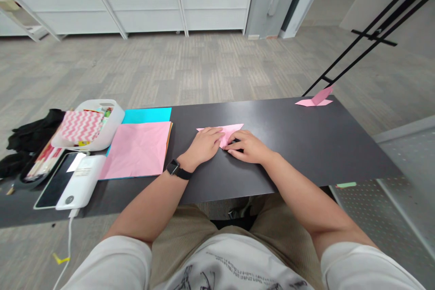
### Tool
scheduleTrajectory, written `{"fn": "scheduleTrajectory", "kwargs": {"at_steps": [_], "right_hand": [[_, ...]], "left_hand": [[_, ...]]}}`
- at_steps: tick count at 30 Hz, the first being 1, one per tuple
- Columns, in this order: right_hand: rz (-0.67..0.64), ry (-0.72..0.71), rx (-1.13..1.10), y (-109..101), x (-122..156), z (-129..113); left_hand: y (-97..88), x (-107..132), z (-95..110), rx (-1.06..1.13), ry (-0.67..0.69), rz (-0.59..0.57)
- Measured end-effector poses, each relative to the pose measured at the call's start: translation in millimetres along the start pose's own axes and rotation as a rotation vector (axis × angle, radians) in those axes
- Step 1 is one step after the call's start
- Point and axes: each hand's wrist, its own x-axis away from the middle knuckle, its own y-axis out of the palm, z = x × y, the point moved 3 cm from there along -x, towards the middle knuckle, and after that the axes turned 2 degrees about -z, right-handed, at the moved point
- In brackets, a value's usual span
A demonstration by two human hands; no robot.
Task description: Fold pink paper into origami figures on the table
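One pink paper (231,130), beneath left grip (205,144)

- your folded sheet (230,130): matt paper, pretty smooth
- your tabletop (288,140): smooth, kinda satiny
- white basket (116,129): smooth plastic, looks like
- your trousers (176,233): ribbed-looking cloth

On table (326,145): paper stack (139,152) left of folded sheet (231,131), basket (114,124) left of stack.
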Motion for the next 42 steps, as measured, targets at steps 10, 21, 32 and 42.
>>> {"fn": "scheduleTrajectory", "kwargs": {"at_steps": [10,21,32,42], "right_hand": [[0.022,0.009,0.009,0.8,-0.9,4.0],[0.033,0.106,0.044,1.9,-2.3,13.5],[0.106,0.190,0.061,-3.5,1.9,24.0],[0.159,0.270,0.092,-6.3,9.7,42.5]], "left_hand": [[-0.2,1.4,3.2,-0.008,0.008,-0.003],[0.3,4.9,7.6,-0.014,0.033,-0.003],[0.8,5.6,7.1,-0.027,0.037,-0.006],[2.8,4.9,10.3,-0.046,0.016,-0.016]]}}
